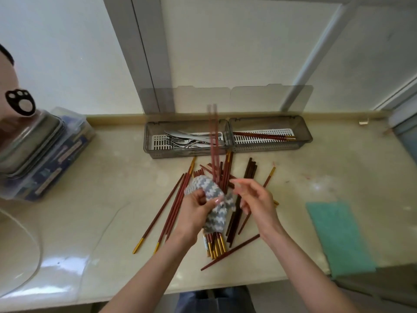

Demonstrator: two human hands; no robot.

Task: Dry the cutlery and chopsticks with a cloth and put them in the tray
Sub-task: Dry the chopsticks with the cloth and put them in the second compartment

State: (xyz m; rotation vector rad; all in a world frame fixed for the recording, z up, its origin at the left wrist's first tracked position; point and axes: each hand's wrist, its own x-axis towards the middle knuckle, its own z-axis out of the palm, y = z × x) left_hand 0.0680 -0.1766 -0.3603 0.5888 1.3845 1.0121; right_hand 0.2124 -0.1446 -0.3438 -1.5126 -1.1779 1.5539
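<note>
Fingers (199, 196) of the left hand (191, 211) curl round a grey-white cloth (212, 190), thumb pressed on top. A blurred pair of chopsticks (213, 136) sticks out of the cloth, pointing toward the tray (149, 141). The right hand (257, 199) hovers just beside the cloth, fingers spread, holding nothing. Under both hands a pile (176, 204) of red, gold-tipped chopsticks lies scattered on the counter (112, 177). In the tray, cutlery (189, 138) fills the left compartment and a few sticks (264, 136) the right. A teal towel (336, 236) lies well apart, right.
</note>
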